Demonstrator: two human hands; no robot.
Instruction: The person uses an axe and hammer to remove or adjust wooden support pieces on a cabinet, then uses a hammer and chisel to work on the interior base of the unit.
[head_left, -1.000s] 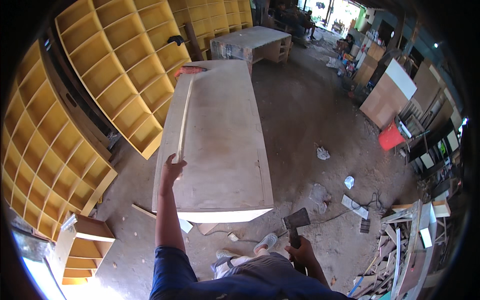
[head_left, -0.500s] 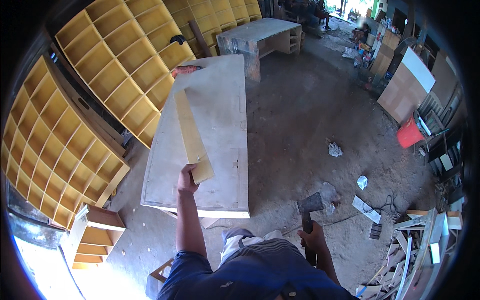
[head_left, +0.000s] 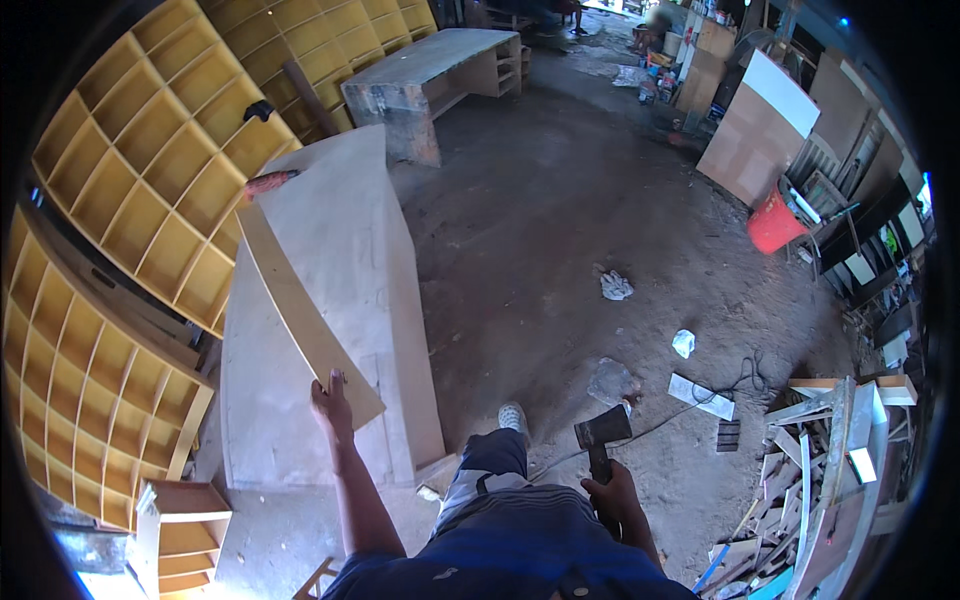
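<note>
A plank swings nearer the wooden cabinet's right edge, slanting over its top, pinched by the left hand; the right hand clasps a hatchet. Carrying, apparently underway, calls for steady hold.

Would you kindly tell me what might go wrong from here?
The left hand holds the long board near one end, so its far end might knock the red tool on the large wooden box. The hatchet in the right hand could nick a leg if it swings low. The cable on the floor might catch a shoe.
</note>
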